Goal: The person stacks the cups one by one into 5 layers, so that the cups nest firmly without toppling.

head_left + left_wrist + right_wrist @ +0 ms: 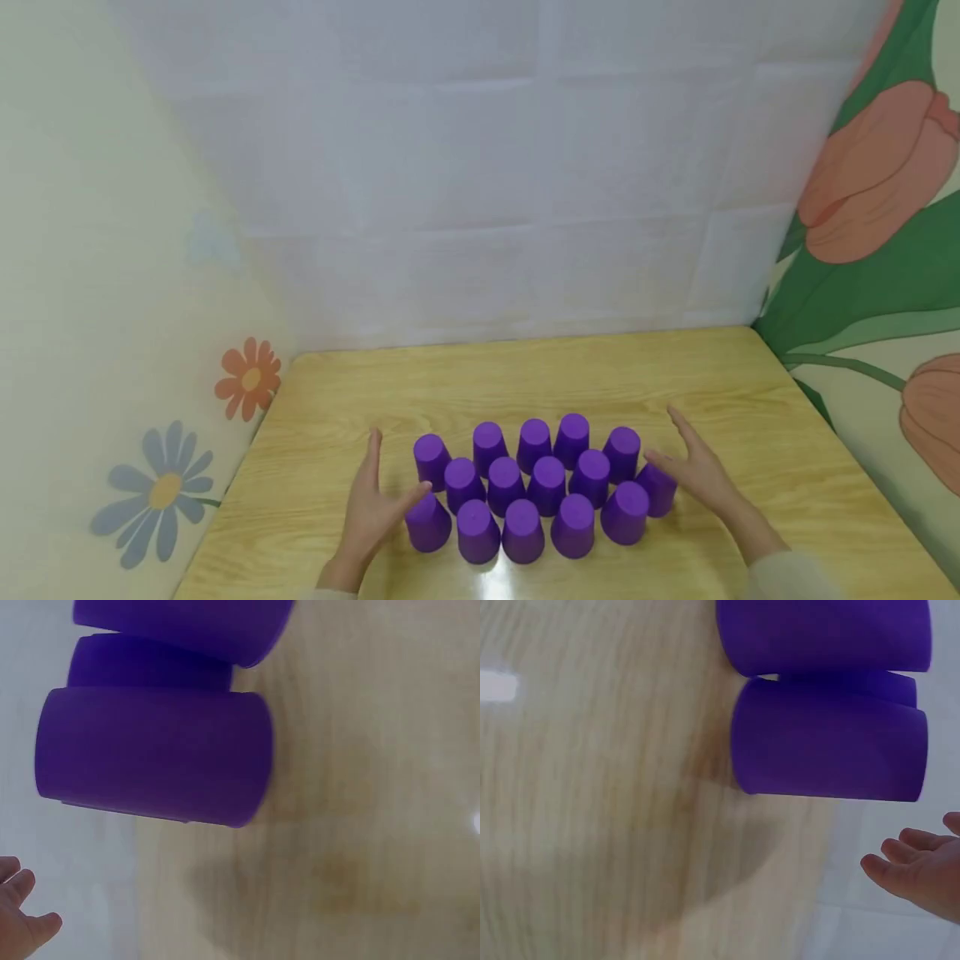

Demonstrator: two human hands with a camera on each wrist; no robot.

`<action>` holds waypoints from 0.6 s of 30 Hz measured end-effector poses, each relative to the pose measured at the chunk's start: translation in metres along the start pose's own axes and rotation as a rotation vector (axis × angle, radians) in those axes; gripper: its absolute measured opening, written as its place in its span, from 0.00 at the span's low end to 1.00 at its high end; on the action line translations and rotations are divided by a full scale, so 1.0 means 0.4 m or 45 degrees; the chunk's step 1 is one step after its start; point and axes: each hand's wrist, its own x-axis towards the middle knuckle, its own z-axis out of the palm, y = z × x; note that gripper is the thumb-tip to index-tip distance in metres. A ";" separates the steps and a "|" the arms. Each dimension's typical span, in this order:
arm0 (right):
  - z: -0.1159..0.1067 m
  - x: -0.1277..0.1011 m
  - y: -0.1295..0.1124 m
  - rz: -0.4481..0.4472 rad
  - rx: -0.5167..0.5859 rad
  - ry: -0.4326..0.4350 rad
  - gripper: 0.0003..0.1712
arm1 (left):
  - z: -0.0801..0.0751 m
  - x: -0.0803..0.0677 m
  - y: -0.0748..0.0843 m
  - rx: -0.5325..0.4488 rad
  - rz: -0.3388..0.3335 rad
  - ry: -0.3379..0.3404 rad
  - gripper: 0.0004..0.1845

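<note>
Purple cups (546, 487), upside-down, massed in rough rows on near part of wood-grain table (480, 375). Left hand (367, 518) at left end, right hand (705, 478) at right; both released, fingers extended, thumbs toward cups.

Purple cups (505, 483), inverted in loose rows
Plain and tapered, bases up on the wood-grain table (337, 392); closely grouped between the left hand (366, 512) and the right hand (703, 475); contact with either is hard to judge.
</note>
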 end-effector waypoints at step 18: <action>0.049 -0.048 0.080 0.014 0.240 0.072 0.43 | 0.063 -0.078 -0.056 -0.046 -0.029 -0.032 0.50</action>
